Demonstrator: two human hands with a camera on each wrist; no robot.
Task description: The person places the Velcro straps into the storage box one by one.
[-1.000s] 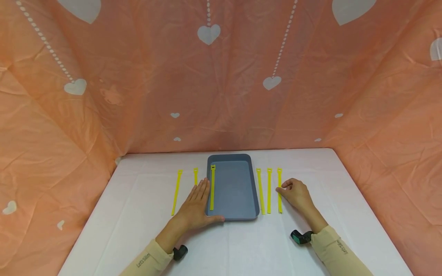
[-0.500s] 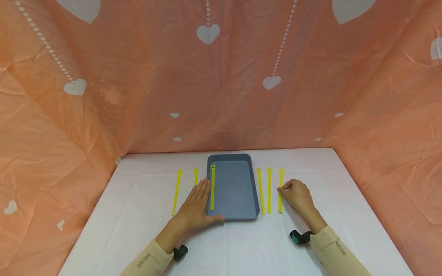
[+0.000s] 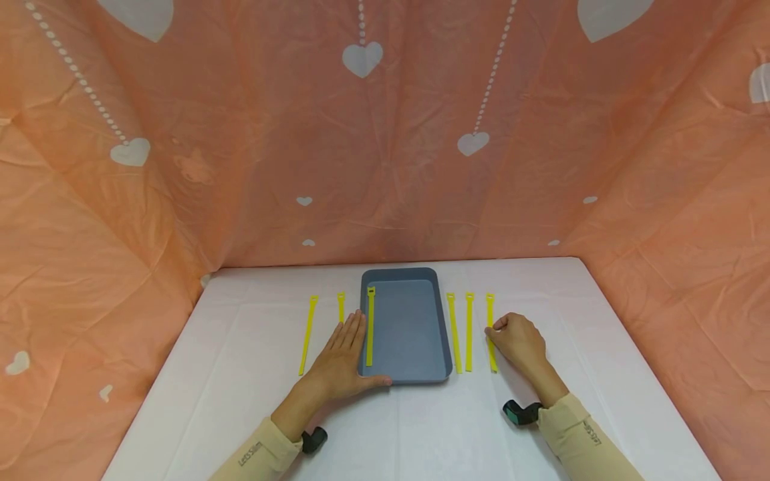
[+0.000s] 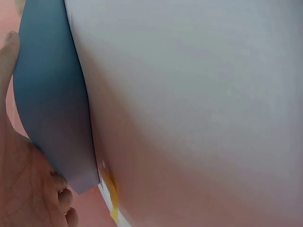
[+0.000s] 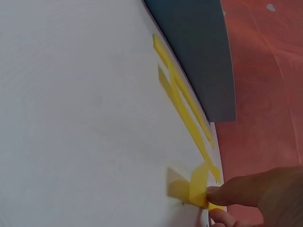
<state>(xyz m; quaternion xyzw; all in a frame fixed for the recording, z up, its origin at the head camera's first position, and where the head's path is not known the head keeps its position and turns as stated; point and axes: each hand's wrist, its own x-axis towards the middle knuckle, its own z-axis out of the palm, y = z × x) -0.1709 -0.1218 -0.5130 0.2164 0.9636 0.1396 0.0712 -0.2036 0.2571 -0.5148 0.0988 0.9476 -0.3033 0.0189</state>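
Note:
A blue-grey rectangular tray (image 3: 412, 327) lies on the white table, with one yellow cable strap (image 3: 370, 334) inside along its left side. My left hand (image 3: 337, 371) rests against the tray's near left corner, fingers straight along the left side and thumb along the front edge. To the right of the tray, my right hand (image 3: 520, 344) pinches a yellow cable strap (image 3: 490, 307) near its middle between thumb and finger. In the right wrist view, the near part of this pinched strap (image 5: 198, 188) stands up off the table. The strap's middle is hidden by the fingers.
Two more yellow straps (image 3: 454, 334) (image 3: 469, 334) lie between the tray and the right hand. Left of the tray are a yellow strap (image 3: 308, 334) and another strap (image 3: 341, 304), partly hidden by the left hand. An orange curtain (image 3: 397, 200) hangs behind the table.
The rightmost strap has shifted slightly right with my right hand; its far end moved first, then its near end. My left hand and the tray have stayed put.

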